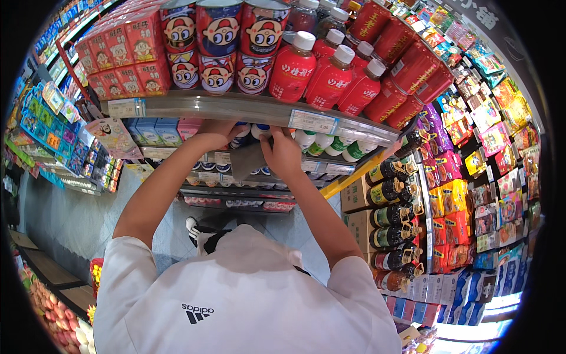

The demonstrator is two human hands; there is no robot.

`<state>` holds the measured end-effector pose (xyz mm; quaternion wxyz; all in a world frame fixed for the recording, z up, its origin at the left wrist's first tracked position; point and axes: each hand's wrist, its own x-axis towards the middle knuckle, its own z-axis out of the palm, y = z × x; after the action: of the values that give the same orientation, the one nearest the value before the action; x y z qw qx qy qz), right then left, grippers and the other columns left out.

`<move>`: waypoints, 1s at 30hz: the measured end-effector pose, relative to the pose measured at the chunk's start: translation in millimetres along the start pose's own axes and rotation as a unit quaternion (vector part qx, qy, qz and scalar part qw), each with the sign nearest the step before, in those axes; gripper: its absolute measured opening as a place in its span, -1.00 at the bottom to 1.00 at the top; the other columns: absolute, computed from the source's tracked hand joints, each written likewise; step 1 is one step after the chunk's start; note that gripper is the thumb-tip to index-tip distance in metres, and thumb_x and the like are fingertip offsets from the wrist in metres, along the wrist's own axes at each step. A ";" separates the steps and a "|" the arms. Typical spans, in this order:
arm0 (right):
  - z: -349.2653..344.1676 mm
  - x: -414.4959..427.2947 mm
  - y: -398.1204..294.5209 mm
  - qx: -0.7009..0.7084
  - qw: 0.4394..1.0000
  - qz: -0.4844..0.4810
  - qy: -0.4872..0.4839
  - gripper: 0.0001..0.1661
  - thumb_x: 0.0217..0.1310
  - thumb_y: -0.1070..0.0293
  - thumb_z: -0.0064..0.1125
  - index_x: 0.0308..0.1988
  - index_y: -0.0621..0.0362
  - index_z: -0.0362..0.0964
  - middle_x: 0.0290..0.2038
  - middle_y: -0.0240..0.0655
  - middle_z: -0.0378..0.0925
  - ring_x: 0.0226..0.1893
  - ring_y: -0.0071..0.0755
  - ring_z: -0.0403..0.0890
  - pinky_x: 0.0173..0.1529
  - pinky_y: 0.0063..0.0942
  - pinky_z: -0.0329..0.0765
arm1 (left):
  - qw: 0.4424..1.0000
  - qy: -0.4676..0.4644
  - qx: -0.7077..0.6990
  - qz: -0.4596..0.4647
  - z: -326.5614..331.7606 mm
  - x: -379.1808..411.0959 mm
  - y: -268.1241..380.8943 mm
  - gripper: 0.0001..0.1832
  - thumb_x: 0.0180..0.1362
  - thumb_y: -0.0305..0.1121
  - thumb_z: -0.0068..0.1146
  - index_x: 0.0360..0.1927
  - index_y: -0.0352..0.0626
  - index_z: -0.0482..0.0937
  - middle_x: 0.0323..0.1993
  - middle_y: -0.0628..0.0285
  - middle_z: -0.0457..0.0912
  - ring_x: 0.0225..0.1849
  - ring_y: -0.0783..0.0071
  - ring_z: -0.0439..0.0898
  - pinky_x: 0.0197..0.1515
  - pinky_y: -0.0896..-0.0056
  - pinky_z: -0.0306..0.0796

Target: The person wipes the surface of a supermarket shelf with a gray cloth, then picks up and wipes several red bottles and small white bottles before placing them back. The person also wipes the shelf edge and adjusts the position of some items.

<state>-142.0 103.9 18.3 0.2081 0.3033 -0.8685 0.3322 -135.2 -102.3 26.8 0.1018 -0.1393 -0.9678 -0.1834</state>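
Note:
My left hand (216,134) reaches into the second shelf, beneath the front edge of the upper shelf (212,107). Its fingers lie beside dark-capped containers (240,134), partly hidden, so their grip is unclear. My right hand (284,152) pinches a grey-brown cloth (247,161), which hangs over the front of the lower shelf. White bottles with green labels (340,145) stand just right of this hand. Pink and blue cartons (168,130) sit left of my left hand.
Above stand red drink cartons (128,53), cartoon-printed cans (219,35), red bottles with white caps (294,66) and red cans (413,62). A hanging packet (114,138) juts out at left. Dark sauce bottles (387,192) and cardboard boxes (353,192) stand at right, beside a yellow rail (353,173).

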 end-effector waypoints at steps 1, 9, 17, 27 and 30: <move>5.2 3.9 0.0 -0.002 0.999 0.027 -0.024 -0.49 0.10 0.25 0.08 0.07 0.12 0.25 -0.24 -0.07 0.50 -0.43 -0.02 0.57 -0.42 -0.20 0.51 | 1.000 0.024 0.004 0.018 2.1 -0.1 1.5 -0.59 0.18 -0.16 0.01 0.03 -0.13 0.36 -0.03 0.03 0.44 0.02 -0.02 0.39 0.03 0.06 0.26; 36.6 9.0 20.3 -0.089 0.996 -0.021 0.013 -0.45 0.13 0.17 0.08 0.04 0.25 0.20 -0.42 -0.06 0.52 -0.53 -0.02 0.55 -0.52 -0.18 0.48 | 0.997 0.064 0.001 0.030 7.6 -1.4 0.0 -0.64 0.14 -0.17 0.04 -0.02 -0.09 0.42 -0.06 0.06 0.46 0.01 0.01 0.40 0.00 0.07 0.28; 31.0 4.2 13.9 -0.082 0.997 0.002 0.012 -0.43 0.15 0.12 0.07 0.06 0.16 0.17 -0.45 -0.02 0.52 -0.52 0.03 0.56 -0.51 -0.16 0.48 | 0.997 0.072 0.004 0.015 15.1 -4.0 -2.8 -0.61 0.16 -0.12 0.00 0.01 -0.06 0.40 0.00 0.05 0.43 0.07 -0.01 0.36 0.05 0.02 0.24; 30.6 3.9 9.8 -0.074 0.997 0.022 0.000 -0.41 0.14 0.16 0.04 0.13 0.08 0.12 -0.29 0.07 0.49 -0.53 0.05 0.55 -0.51 -0.12 0.48 | 0.998 0.047 0.033 -0.001 10.7 -4.5 4.8 -0.55 0.17 -0.11 -0.04 0.10 -0.03 0.32 0.05 0.00 0.39 0.11 -0.07 0.31 0.11 -0.01 0.18; 21.7 2.4 3.0 -0.094 0.993 0.065 -0.038 -0.42 0.11 0.22 0.06 0.12 0.08 0.16 -0.13 -0.02 0.47 -0.47 -0.03 0.58 -0.44 -0.17 0.52 | 0.996 0.067 0.047 0.023 16.9 -0.6 -1.7 -0.51 0.16 -0.10 -0.03 0.13 -0.04 0.29 0.08 -0.03 0.36 0.13 -0.09 0.29 0.14 -0.02 0.16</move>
<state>-149.2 89.5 3.3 0.1804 0.2378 -0.9211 0.2498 -137.6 -97.5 10.7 0.1775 -0.1437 -0.9628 -0.1447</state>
